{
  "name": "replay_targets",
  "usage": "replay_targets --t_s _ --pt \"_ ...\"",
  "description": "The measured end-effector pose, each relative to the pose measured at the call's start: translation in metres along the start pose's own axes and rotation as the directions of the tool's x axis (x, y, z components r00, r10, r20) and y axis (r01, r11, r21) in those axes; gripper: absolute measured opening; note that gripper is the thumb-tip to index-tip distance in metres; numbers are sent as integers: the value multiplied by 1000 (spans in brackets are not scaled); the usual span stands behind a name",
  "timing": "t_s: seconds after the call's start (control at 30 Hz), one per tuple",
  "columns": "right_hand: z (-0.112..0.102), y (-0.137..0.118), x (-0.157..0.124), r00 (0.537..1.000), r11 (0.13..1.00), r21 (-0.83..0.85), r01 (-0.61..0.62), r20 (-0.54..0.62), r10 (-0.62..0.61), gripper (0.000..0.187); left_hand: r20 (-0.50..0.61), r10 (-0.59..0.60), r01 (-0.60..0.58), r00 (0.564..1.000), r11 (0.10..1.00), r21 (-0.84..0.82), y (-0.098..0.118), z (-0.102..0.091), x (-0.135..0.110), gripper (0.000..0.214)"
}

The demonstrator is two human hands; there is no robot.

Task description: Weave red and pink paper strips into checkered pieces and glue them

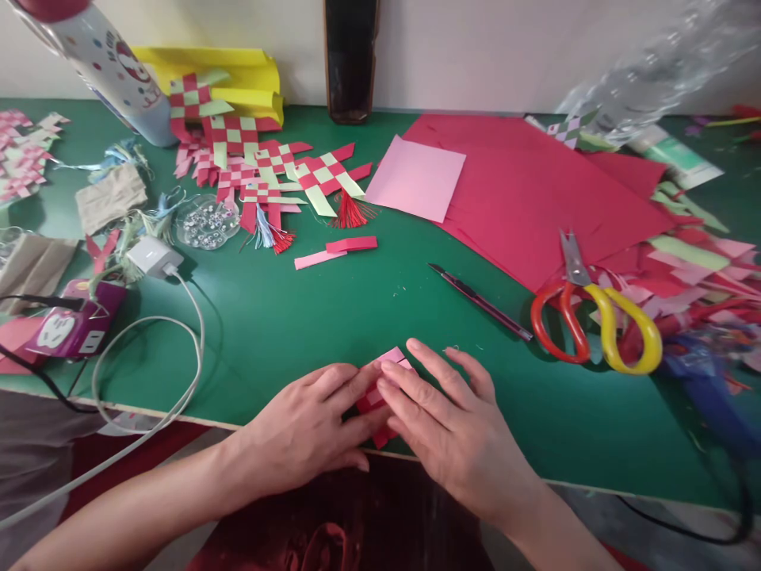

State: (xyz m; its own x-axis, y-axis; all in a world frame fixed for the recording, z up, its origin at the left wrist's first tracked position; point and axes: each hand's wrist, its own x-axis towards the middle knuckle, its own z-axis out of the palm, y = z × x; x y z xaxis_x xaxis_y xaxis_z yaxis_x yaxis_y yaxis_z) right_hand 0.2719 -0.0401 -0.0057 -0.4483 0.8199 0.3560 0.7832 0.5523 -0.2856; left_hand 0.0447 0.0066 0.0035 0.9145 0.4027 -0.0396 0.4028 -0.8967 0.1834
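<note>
One green surface [357, 317] is running back to a pale wall [476, 47], and at its near edge the left hand [309, 432] and the right hand [452, 428] are lying flat with fingers stretched out, pressing on a small pink-and-red paper piece [393, 356] and covering most of it. Scissors [594, 317] and a craft knife [479, 301] are lying well apart to the right, red paper sheets [535, 190] and a pink sheet [416, 178] are spreading out behind them, and woven paper pieces [261, 159] are piling up at the back left, near a white charger [153, 255]
</note>
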Motion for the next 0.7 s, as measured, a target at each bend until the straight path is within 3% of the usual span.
replay_targets --t_s 0.13,0.23,0.5,0.7 --pt "4 4 -7 980 991 -121 49 195 -25 59 1 -3 3 1000 1000 -18 1 1 1 64" --pt "5 7 -9 963 977 -187 103 265 -51 69 0 -8 8 1000 1000 -26 2 3 0 63" --pt "4 6 -11 958 977 -190 97 285 -39 67 -224 54 -55 973 999 3 5 9 -21 42" --pt "3 7 -11 961 977 -190 96 274 -42 66 -186 30 -17 982 997 75 9 13 -36 51"
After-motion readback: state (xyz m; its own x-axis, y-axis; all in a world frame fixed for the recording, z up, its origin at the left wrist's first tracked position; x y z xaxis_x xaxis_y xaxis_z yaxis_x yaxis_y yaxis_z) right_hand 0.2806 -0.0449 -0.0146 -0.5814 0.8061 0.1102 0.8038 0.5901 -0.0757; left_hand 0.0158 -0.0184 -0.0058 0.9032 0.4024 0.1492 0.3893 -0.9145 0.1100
